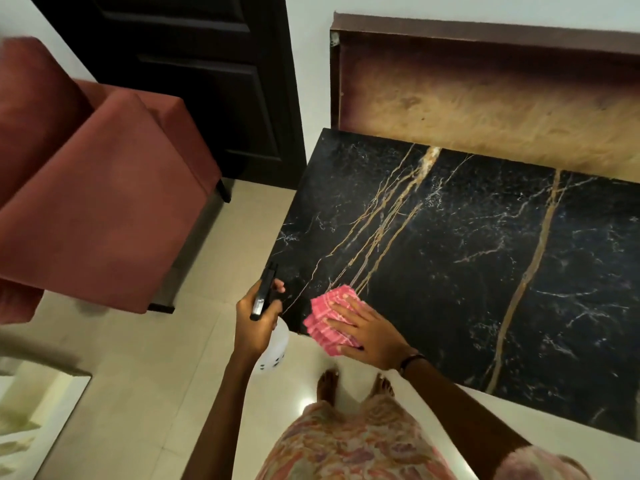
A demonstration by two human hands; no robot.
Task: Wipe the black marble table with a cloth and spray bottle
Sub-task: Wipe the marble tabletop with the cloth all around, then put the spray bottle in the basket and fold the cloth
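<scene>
Nearest the camera is the person's patterned dress, with two bare feet on the pale tiled floor just past its hem. Beyond that, the right hand lies flat, fingers straight and spread, pressing a folded pink cloth onto the near left corner of the black marble bench; a dark band sits on that wrist. Just beside it, off the bench's edge, the left hand is curled round the black trigger head of a spray bottle, whose white body hangs below the hand over the floor. The bench top runs away to the right, streaked with gold and white veins. To the left stands a red upholstered chair. Farther back, a brown wooden panel rises behind the bench against the white wall, with a dark door to its left.
</scene>
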